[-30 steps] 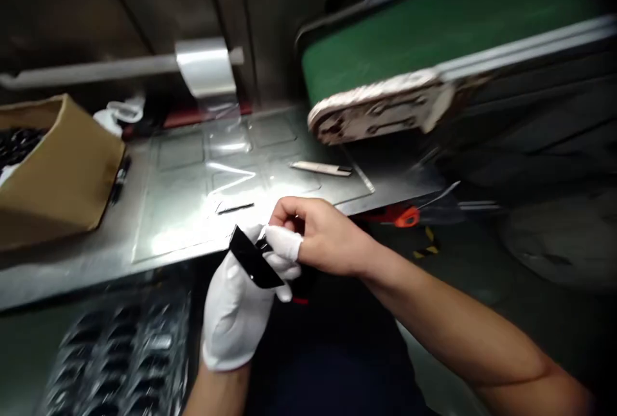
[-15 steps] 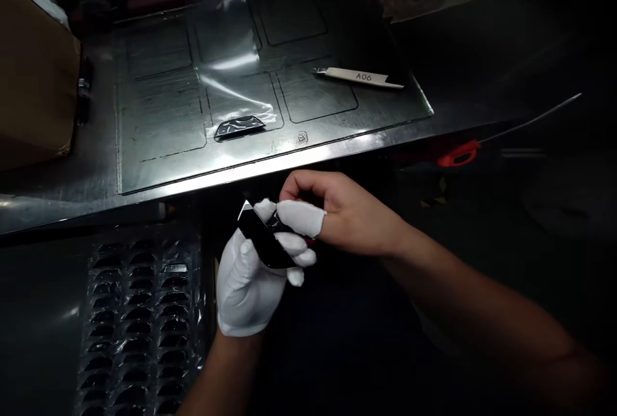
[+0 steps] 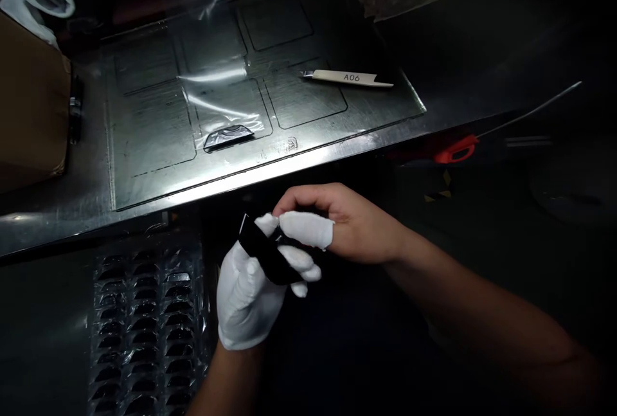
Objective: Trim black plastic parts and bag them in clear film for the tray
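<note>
My left hand (image 3: 253, 300), in a white glove, grips a flat black glossy piece (image 3: 270, 255) with slanted ends between thumb and fingers. The piece is tilted in front of the table edge. My right hand (image 3: 347, 223), bare but for a white cover on the thumb, is pinched closed at the far side of the piece, against the left glove's fingertip. What lies inside that pinch is hidden. On the table beyond, a similar dark piece (image 3: 229, 137) lies by a sheet of clear film (image 3: 216, 91).
A craft knife (image 3: 351, 78) marked A06 lies on a glass sheet (image 3: 159, 178) on the metal table. A cardboard box (image 3: 31, 101) stands at left. Below it, a clear tray (image 3: 202, 313) holds several dark pieces. A red-handled tool (image 3: 456, 150) is at right.
The view has shifted slightly, so the table things sit a little further left. Both hands keep their hold; the black piece is tilted a little differently and its bright corner reflection has shrunk.
</note>
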A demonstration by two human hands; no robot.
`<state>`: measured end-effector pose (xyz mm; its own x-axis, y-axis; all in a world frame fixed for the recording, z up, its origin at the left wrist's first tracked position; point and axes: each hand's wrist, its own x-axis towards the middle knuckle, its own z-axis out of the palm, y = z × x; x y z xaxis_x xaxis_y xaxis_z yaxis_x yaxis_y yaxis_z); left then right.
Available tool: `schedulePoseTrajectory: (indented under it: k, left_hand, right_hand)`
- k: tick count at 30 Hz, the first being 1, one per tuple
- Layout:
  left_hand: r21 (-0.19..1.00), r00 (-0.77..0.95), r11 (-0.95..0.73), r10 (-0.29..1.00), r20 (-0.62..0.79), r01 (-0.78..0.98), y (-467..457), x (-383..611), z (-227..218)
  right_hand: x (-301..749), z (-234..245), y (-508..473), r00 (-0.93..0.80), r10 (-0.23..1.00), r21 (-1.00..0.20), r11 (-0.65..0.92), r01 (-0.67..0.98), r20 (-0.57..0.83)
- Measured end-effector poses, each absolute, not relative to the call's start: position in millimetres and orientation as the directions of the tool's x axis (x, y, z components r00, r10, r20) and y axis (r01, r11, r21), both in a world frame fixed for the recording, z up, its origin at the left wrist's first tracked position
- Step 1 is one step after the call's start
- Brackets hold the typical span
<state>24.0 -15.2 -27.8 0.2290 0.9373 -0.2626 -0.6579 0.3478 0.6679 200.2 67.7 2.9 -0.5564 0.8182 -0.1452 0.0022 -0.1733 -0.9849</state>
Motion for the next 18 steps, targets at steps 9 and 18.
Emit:
schedulePoseTrajectory:
  k: [9, 18]
  left_hand:
    - [0.868, 0.265, 0.379, 0.916, -0.302, -0.32, -12, 12, -17]
    - [0.981, 0.311, 0.17, 0.931, -0.192, 0.098, -4, 6, -10]
  right_hand:
    - [218, -9, 67, -0.631, 0.776, -0.996, -0.069, -0.048, -0.024]
    - [227, -23, 62, -0.702, 0.706, -0.96, -0.249, -0.129, -0.089]
